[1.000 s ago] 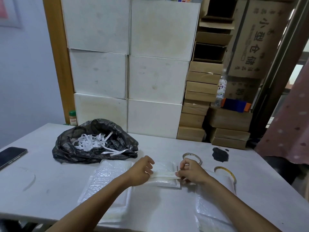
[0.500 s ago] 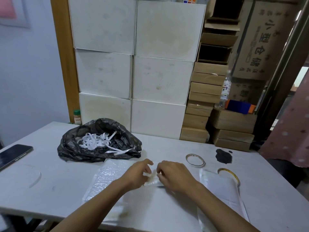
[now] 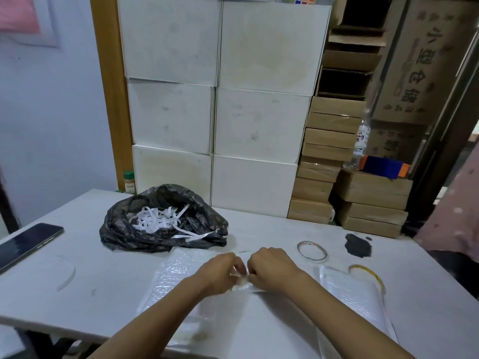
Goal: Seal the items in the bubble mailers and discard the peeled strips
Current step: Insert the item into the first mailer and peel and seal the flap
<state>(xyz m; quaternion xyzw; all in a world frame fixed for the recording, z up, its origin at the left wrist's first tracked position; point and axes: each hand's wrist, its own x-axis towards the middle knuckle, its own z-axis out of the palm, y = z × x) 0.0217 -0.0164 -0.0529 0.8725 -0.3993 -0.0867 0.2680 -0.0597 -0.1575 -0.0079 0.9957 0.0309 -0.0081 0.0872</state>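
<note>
Two hands meet with fingers curled on a small white bubble mailer (image 3: 245, 287), the left hand (image 3: 223, 272) and right hand (image 3: 272, 269) both pinching its upper edge. It lies on the pale worktop (image 3: 103, 286), in front of the crumpled black plastic bag (image 3: 121, 229). A stack of clear bubble mailers (image 3: 176, 275) lies under the left forearm, also in front of the bag. A thin tape ring (image 3: 312, 252) sits to the bag's right. White peeled strips (image 3: 155, 220) fill its open mouth. Stacked white cardboard boxes (image 3: 254, 125) rise behind it.
</note>
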